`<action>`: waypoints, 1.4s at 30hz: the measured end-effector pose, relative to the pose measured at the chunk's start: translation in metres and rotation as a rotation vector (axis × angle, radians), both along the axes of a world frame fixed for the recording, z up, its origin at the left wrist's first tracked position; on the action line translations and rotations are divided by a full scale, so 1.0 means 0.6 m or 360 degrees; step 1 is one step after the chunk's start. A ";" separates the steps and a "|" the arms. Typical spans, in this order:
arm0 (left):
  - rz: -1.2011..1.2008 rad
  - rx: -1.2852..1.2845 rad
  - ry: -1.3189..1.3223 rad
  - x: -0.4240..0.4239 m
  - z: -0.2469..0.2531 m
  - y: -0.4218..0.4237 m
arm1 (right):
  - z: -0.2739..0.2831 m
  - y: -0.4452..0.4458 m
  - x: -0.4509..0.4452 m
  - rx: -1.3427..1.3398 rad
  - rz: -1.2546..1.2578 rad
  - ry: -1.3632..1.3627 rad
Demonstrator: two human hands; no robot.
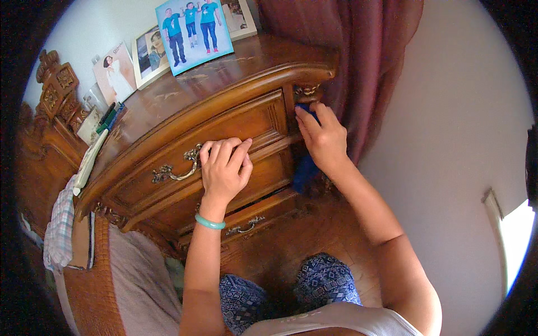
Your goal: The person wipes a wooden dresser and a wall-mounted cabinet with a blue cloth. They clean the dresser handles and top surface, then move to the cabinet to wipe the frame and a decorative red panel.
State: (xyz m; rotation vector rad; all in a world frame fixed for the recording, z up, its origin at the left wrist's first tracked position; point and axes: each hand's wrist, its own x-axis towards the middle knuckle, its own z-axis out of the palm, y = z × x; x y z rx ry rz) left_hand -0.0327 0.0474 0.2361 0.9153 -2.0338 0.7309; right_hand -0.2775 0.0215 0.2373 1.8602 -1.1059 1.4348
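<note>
My right hand [323,136] holds a dark blue cloth [307,170] against the carved right corner post of a wooden dresser [218,98]. The cloth hangs down below my fingers, and part of it shows above them. My left hand [225,168], with a pale green bangle on the wrist, is bent at the upper drawer front [248,117]. It is just right of the ornate metal drawer handle [178,172] and covers its right end. Whether these fingers touch the handle or hold anything, I cannot tell. A lower drawer [260,214] stands slightly out, with a dark gap above it.
Framed photos [147,54] and a picture panel [195,31] stand on the dresser top. A dark red curtain [357,63] hangs at the right beside the wall. A bed with a blanket [138,281] lies at the lower left, near a checked cloth [61,227].
</note>
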 end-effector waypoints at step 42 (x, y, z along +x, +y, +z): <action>0.0096 -0.0076 -0.0015 -0.013 -0.011 -0.009 | -0.079 -0.013 -0.025 -0.0065 0.0124 -0.0393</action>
